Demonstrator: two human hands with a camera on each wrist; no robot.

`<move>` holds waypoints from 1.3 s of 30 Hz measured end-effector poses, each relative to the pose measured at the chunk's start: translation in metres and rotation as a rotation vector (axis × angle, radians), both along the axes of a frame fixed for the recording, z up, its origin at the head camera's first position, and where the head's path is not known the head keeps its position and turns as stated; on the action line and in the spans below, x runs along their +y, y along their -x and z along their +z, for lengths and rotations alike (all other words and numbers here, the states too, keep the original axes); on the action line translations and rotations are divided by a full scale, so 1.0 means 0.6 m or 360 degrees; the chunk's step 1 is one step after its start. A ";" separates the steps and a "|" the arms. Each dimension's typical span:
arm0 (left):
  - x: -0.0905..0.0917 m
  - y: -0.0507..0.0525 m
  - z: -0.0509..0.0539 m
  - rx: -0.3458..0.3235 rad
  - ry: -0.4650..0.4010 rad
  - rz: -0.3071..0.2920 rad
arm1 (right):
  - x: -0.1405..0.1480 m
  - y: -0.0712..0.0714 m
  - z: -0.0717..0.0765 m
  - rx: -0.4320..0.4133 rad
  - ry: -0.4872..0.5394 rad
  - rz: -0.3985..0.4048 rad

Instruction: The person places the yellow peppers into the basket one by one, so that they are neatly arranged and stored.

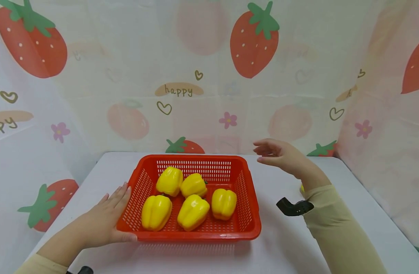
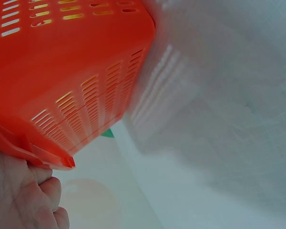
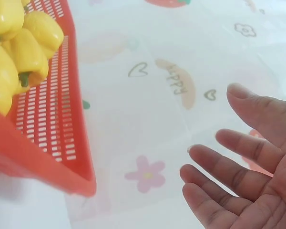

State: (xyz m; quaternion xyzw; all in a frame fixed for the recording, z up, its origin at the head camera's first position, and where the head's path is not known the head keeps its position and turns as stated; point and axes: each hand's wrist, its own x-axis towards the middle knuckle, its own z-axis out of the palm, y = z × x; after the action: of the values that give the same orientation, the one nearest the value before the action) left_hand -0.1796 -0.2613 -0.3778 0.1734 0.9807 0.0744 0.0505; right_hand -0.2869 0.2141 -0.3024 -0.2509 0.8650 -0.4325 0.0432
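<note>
A red plastic basket point(image 1: 254, 213) with slotted walls stands on the white table. Several yellow bell peppers point(image 1: 224, 204) lie inside it, spaced over its floor. My left hand point(image 1: 104, 219) rests against the basket's left rim, fingers extended along it and thumb at the near corner. From below, the left wrist view shows that palm point(image 2: 19, 195) beside the rim. My right hand point(image 1: 281, 154) is raised beyond the basket's far right corner, apart from it. Its fingers are loosely bent and hold nothing; the right wrist view shows the bare palm point(image 3: 257, 191).
A sliver of something yellow point(image 1: 302, 189) shows behind my right wrist, mostly hidden. The white tabletop point(image 1: 274, 243) extends to both sides of the basket. Behind it hangs a cloth backdrop point(image 1: 209, 125) with strawberries and flowers, which continues along both sides.
</note>
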 end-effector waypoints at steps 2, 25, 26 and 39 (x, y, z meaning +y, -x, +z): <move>0.000 0.000 -0.001 0.0005 -0.0001 0.0000 | 0.012 -0.001 -0.004 -0.0006 -0.0005 -0.0025; -0.003 0.001 -0.004 0.0008 0.0009 -0.0011 | 0.157 -0.023 -0.051 -0.0104 -0.0103 -0.0358; -0.003 0.001 -0.004 0.0009 0.0009 -0.0010 | 0.163 -0.023 -0.055 -0.0122 -0.0102 -0.0378; 0.000 0.001 -0.001 0.0003 0.0001 -0.0008 | 0.241 -0.023 -0.098 -0.0146 -0.0075 -0.0456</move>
State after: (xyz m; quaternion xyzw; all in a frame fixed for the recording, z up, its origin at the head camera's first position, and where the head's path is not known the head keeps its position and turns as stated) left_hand -0.1801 -0.2612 -0.3784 0.1760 0.9804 0.0737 0.0498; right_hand -0.2730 0.3588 -0.3614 -0.1037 0.8990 -0.4247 0.0264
